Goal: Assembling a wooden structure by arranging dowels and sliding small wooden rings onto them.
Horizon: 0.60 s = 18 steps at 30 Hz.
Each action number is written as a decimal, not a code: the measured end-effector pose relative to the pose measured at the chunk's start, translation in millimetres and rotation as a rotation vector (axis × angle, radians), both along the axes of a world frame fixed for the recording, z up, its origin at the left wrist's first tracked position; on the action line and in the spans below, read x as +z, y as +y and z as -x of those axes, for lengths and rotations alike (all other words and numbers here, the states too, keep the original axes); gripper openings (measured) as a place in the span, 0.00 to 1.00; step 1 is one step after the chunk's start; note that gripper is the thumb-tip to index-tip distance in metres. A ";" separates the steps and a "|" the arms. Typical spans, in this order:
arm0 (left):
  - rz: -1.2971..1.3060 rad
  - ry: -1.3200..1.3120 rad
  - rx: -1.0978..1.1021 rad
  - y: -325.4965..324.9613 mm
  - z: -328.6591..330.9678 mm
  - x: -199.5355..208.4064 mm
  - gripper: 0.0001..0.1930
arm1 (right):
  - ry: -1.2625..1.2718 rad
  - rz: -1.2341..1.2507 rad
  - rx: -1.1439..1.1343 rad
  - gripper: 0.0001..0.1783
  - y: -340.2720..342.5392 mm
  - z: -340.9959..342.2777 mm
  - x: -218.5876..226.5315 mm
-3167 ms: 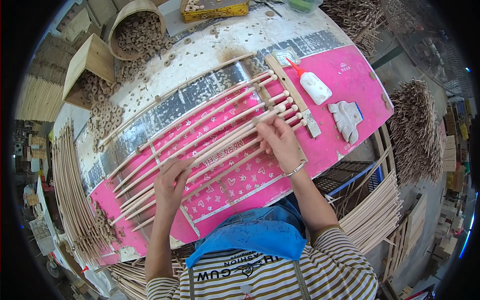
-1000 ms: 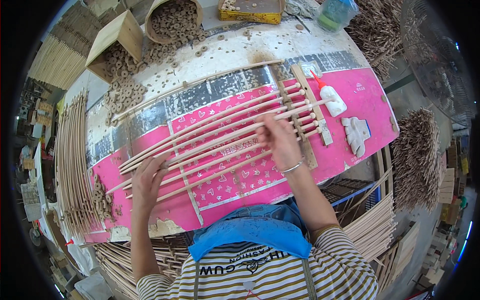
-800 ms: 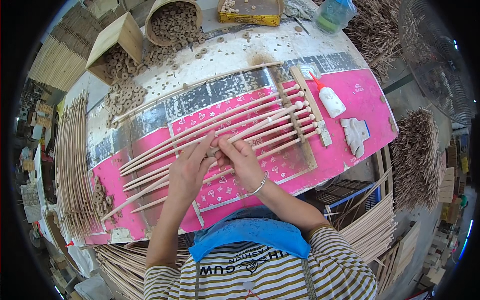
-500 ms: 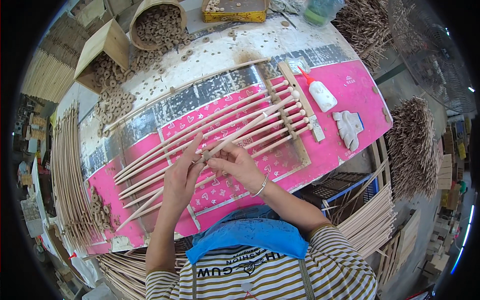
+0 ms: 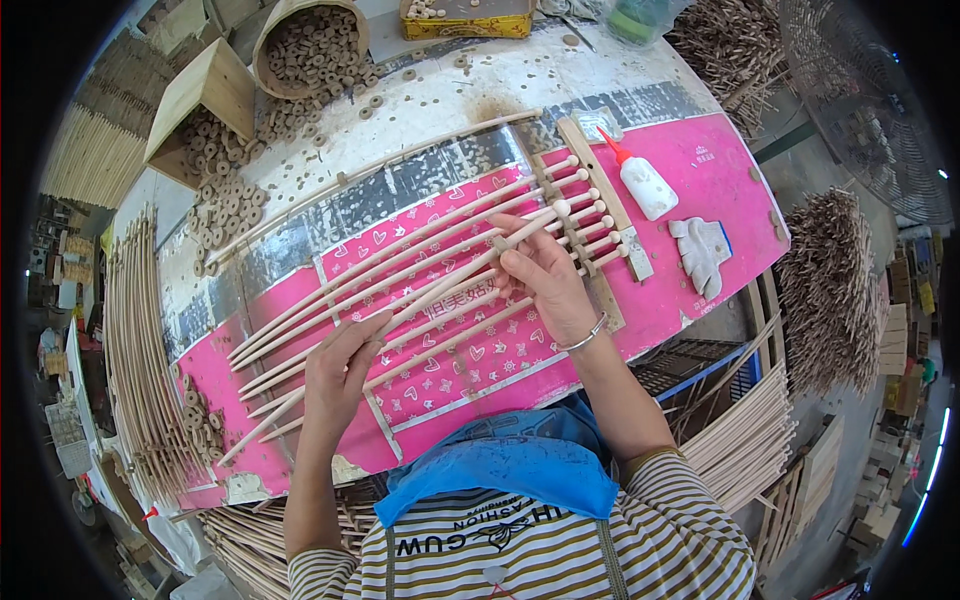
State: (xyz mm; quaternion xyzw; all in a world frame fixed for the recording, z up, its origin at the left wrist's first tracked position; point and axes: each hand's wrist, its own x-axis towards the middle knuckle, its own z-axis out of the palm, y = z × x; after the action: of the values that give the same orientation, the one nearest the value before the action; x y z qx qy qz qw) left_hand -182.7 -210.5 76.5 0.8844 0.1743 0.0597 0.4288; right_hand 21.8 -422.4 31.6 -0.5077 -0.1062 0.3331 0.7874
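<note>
A slim wooden rod [image 5: 440,289] with a ball end slants across the pink sheet, above other rods. My left hand [image 5: 345,365] pinches it around its middle, fingers closed. Closer to the ball, my right hand [image 5: 548,285] grips a small wooden ring [image 5: 500,243] threaded on this rod, thumb and fingers closed around it. Several similar ball-ended rods [image 5: 300,328] lie side by side beneath, their ball ends resting at a notched wooden rack [image 5: 577,245] on the right.
A white glue bottle [image 5: 648,188] with a red tip and a white glove [image 5: 702,257] lie right of the rack. Loose wooden rings spill from a tipped bucket [image 5: 262,62] and a wooden box [image 5: 205,100] at far left. Bundled rods [image 5: 135,350] line the left edge; a fan [image 5: 870,110] stands right.
My right hand has slid up and right along the rod with the ring, toward the ball end. My left hand has moved slightly down and left, so the hands are farther apart.
</note>
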 end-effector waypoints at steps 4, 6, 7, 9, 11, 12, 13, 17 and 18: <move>-0.027 -0.082 0.009 2.2 -1.1 -7.1 0.18 | -0.018 0.060 0.024 0.17 -2.7 -4.8 -16.3; -0.031 -0.042 -0.004 2.1 -3.6 -5.7 0.18 | -0.009 0.127 0.032 0.19 -9.3 -9.0 -21.2; -0.030 -0.041 -0.004 3.1 -4.3 -5.2 0.18 | -0.001 0.192 0.042 0.20 -10.6 -10.3 -21.7; -0.055 0.011 -0.020 5.5 -5.8 -5.2 0.17 | 0.012 0.116 0.040 0.19 -11.2 -9.4 -17.7; -0.041 -0.014 -0.015 4.8 -8.2 -6.7 0.17 | 0.025 0.040 0.036 0.17 -11.3 -10.1 -17.0; -0.031 -0.040 -0.007 4.9 -9.1 -6.8 0.17 | 0.011 0.080 0.034 0.15 -10.6 -10.9 -18.3; -0.031 -0.039 -0.009 6.1 -10.4 -7.0 0.17 | -0.002 0.119 0.033 0.14 -10.3 -11.8 -19.8; -0.088 -0.066 -0.045 11.7 -18.3 -12.2 0.17 | -0.066 0.165 -0.015 0.15 -10.1 -16.5 -25.2; -0.090 -0.088 -0.034 12.8 -21.4 -14.2 0.17 | -0.066 0.225 -0.057 0.15 -12.6 -18.2 -25.4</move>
State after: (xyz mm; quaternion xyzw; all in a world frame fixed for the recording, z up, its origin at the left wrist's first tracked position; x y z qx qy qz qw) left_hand -161.4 -197.7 62.3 0.9021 0.1372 0.0989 0.3969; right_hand 40.0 -435.1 6.1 -0.6063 -0.0795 0.3033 0.7309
